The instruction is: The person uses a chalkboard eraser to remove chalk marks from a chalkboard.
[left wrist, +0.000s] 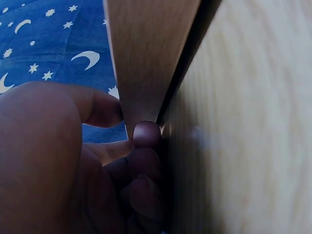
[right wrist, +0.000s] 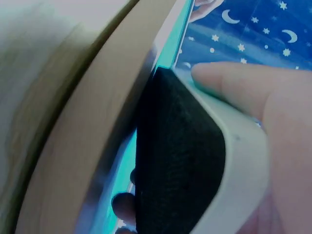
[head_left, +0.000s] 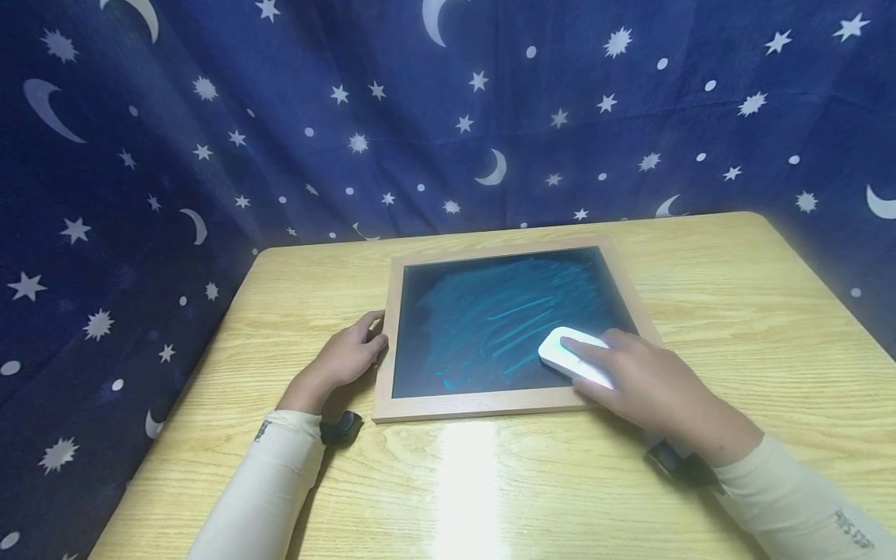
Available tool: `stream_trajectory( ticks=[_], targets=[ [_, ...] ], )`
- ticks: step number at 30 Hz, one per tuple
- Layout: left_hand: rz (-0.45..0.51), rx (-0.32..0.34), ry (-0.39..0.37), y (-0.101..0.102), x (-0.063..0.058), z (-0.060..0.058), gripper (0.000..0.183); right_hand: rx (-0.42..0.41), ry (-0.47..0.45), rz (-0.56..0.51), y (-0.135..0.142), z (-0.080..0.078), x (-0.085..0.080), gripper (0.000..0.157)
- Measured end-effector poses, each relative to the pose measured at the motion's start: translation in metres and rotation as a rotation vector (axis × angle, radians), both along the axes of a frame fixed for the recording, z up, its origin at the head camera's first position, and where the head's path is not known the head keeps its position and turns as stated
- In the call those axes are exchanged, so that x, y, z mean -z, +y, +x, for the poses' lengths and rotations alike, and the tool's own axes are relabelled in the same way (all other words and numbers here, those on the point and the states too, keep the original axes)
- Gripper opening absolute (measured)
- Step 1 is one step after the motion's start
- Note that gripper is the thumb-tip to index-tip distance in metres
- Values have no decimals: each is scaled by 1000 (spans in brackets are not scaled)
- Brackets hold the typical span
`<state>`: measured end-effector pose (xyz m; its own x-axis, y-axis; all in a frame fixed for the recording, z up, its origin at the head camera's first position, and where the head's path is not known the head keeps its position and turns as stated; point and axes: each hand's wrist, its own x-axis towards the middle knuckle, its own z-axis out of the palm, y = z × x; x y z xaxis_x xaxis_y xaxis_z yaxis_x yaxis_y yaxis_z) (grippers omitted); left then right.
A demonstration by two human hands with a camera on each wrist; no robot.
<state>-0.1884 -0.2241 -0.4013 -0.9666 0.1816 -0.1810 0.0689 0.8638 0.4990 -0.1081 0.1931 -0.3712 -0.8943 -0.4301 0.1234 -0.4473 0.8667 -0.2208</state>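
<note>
A small chalkboard (head_left: 455, 311) in a light wooden frame (head_left: 476, 404) lies on the table, its dark surface smeared with blue-green chalk and streaked with brighter strokes. My right hand (head_left: 647, 381) grips a white eraser (head_left: 595, 376) over the board's lower right part. In the right wrist view the dark felt (right wrist: 180, 156) of the eraser faces the board, beside the frame; whether it presses flat cannot be told. At the frame's left side is my left hand (head_left: 350, 354). Its thumb and curled fingers hold the frame's edge in the left wrist view.
The wooden table (head_left: 756, 311) extends around the board on all sides. A dark blue curtain (head_left: 420, 155) with white stars and moons hangs behind and to the left. Black wrist straps (head_left: 341, 429) sit on both wrists.
</note>
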Motion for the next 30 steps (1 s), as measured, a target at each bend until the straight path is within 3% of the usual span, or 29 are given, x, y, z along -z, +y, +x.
stream_trajectory(
  ticks=[13,30],
  targets=[
    [-3,7,3,-1,2,-1,56,154,-54,8,31,-19,-4,61],
    [-3,5,-9,1,-1,0,57,175,-63,-1,37,-22,-3,60]
  ],
)
